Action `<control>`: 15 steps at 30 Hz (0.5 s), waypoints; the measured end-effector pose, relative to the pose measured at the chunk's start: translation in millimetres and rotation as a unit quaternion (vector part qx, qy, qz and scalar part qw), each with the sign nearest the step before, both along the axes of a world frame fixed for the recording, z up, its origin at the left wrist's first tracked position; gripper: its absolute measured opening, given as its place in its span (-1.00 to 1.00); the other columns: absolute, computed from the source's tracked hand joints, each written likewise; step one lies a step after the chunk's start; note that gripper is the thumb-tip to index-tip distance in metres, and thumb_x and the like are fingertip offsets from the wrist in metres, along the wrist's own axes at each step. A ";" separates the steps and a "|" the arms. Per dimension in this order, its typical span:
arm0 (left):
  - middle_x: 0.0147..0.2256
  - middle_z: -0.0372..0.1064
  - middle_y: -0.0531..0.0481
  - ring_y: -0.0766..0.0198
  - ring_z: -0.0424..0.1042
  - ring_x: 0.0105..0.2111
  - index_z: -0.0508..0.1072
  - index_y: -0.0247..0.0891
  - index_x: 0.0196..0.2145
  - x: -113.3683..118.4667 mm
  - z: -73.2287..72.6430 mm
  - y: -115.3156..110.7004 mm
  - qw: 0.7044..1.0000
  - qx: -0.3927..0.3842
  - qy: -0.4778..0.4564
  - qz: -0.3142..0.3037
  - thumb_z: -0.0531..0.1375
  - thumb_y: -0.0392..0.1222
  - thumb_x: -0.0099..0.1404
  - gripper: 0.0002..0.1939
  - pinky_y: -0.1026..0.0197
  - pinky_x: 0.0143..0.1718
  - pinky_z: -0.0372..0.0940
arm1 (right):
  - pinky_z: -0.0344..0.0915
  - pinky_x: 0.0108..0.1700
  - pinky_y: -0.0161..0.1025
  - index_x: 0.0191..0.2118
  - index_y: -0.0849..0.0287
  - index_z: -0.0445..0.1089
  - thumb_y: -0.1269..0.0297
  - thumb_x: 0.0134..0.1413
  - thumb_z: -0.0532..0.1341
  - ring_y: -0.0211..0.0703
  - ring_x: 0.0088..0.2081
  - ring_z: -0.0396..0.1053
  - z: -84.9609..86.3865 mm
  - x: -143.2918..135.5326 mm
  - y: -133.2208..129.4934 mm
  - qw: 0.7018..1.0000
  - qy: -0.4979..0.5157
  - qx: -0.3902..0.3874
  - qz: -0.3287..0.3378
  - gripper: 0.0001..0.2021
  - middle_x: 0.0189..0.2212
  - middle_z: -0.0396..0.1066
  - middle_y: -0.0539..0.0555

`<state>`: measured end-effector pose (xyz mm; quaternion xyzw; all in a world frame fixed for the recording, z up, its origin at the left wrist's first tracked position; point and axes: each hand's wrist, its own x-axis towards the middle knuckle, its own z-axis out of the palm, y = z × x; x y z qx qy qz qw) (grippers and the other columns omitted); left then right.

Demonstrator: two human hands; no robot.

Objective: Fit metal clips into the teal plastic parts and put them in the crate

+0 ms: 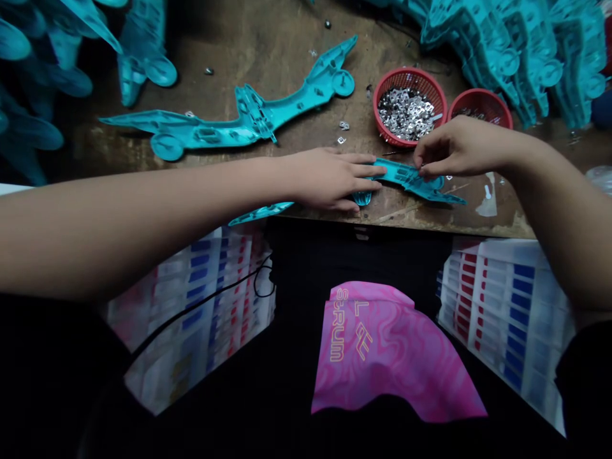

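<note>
- Far left of your counter (287, 38) you've got a pile of teal parts (43, 95), cut off by the edge of the view.
- Below your left forearm there's a striped sheet (201, 306), white with blue and red, and a thin black cord (201, 306) runs across it.
- Next over, one long teal piece (224, 134) lies by itself behind your left arm, with a round disc near each end.
- Your left hand (329, 178) is laid flat, palm down, fingers stretched out and a bit apart, resting on the part in front of you, not gripping it.
- That's the teal workpiece (399, 173), at the near edge of the counter; one end pokes out below your left wrist, the other runs out under your right fingers.
- A couple of small metal bits (343, 125) sit loose just past your left hand.
- Lower down, a pink patch (382, 357) with outlined lettering shows against the dark clothing.
- Red basket (430, 83) full of shiny metal clips (406, 115), just beyond your right fingertips.
- Your right hand (471, 145) is curled to a narrow pinch over the workpiece's right end; can't tell if anything's between the fingertips.
- Second red basket (478, 94) is partly hidden behind that hand.
- Over on the right, a row of teal parts (526, 57) leans together at the back.
</note>
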<state>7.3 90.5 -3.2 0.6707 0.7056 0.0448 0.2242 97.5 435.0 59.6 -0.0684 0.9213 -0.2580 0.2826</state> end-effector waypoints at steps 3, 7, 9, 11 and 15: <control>0.91 0.11 0.00 -0.26 0.05 0.93 0.39 0.13 0.84 -0.3 -1.4 0.4 1.000 -0.008 0.008 0.000 0.30 0.24 0.79 -0.20 -0.29 0.89 0.20 | 0.61 0.10 -0.05 0.09 0.02 0.96 -0.08 0.53 0.70 -0.03 -0.11 0.76 -9.0 -2.1 4.5 0.999 0.022 0.012 0.031 -0.70 -0.12 0.80 0.08; 0.91 0.08 0.02 -0.24 0.03 0.94 0.38 0.14 0.84 0.3 0.1 1.2 1.000 -0.015 0.009 0.001 0.31 0.18 0.78 -0.20 -0.28 0.89 0.20 | 0.61 0.18 -0.08 0.22 0.05 0.96 0.14 0.70 0.60 -0.04 -0.04 0.79 -7.9 -1.9 0.8 0.997 0.060 0.037 0.037 -0.79 -0.02 0.84 0.16; 0.92 0.06 0.02 -0.22 0.01 0.94 0.37 0.12 0.85 0.6 0.8 1.3 1.000 -0.017 0.010 -0.003 0.31 0.13 0.77 -0.18 -0.26 0.89 0.20 | 0.60 0.22 -0.11 0.29 0.07 0.95 0.39 0.74 0.49 -0.08 -0.04 0.79 -3.4 -0.8 -3.8 0.996 0.052 0.052 0.042 -0.73 0.00 0.85 0.16; 0.92 0.06 0.01 -0.21 0.00 0.94 0.35 0.10 0.86 0.8 1.1 1.1 1.000 -0.016 0.012 -0.006 0.31 0.11 0.76 -0.16 -0.25 0.89 0.21 | 0.59 0.29 -0.11 0.30 0.06 0.94 0.52 0.71 0.44 -0.07 -0.03 0.80 0.0 0.2 -7.6 0.996 0.046 0.066 0.039 -0.65 0.01 0.85 0.13; 0.92 0.05 0.00 -0.17 -0.03 0.95 0.33 0.10 0.87 1.0 1.0 1.0 1.000 -0.015 0.009 -0.008 0.31 0.10 0.75 -0.15 -0.21 0.89 0.21 | 0.60 0.33 -0.05 0.24 0.05 0.95 0.31 0.68 0.55 0.08 0.04 0.81 0.6 -0.5 -9.9 0.996 0.043 0.075 0.032 -0.78 0.02 0.85 0.15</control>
